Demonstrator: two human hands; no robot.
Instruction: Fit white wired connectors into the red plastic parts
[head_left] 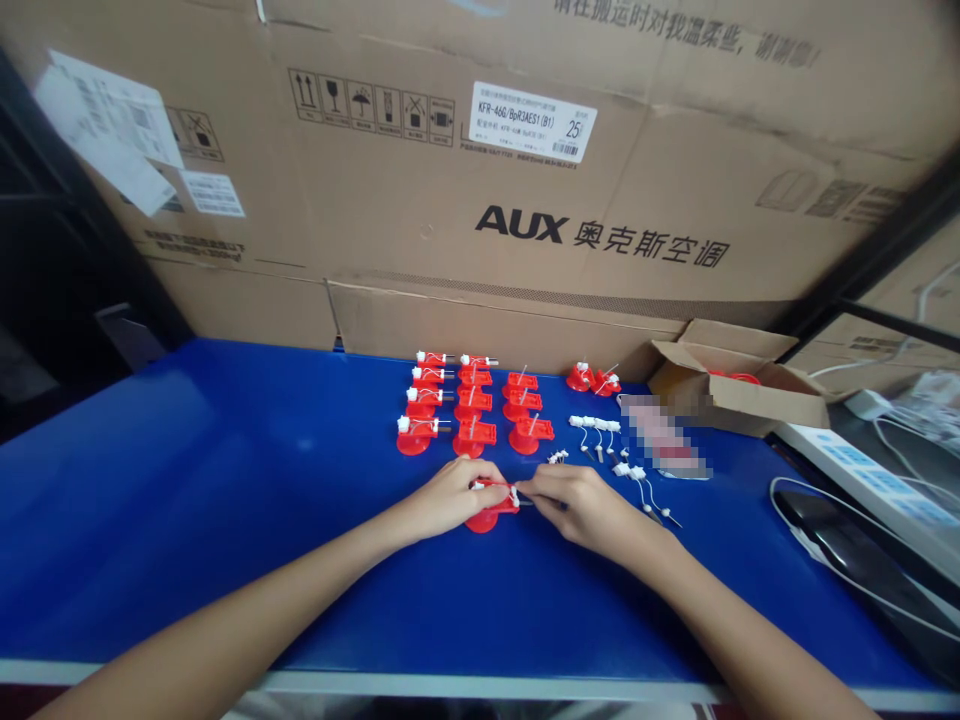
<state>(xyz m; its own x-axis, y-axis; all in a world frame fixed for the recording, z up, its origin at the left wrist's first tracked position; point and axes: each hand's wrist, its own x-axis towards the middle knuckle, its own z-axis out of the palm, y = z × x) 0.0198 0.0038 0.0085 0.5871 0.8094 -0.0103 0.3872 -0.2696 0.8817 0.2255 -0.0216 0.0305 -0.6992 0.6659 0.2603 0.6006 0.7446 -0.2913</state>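
My left hand is closed on a red plastic holder with a round base, low over the blue table. White pieces show on top of the holder, partly covered by my thumb. My right hand is closed in a pinch at the holder's right end, its fingertips against a small white piece. A thin metal tip sticks out below those fingers. What exactly they grip is hidden. Behind my hands stand rows of similar red holders, and the left column carries white wired parts.
Loose white wired parts lie right of the rows, with more nearer my right forearm. Two red holders stand at the back. An open cardboard box, a power strip and a black device occupy the right side.
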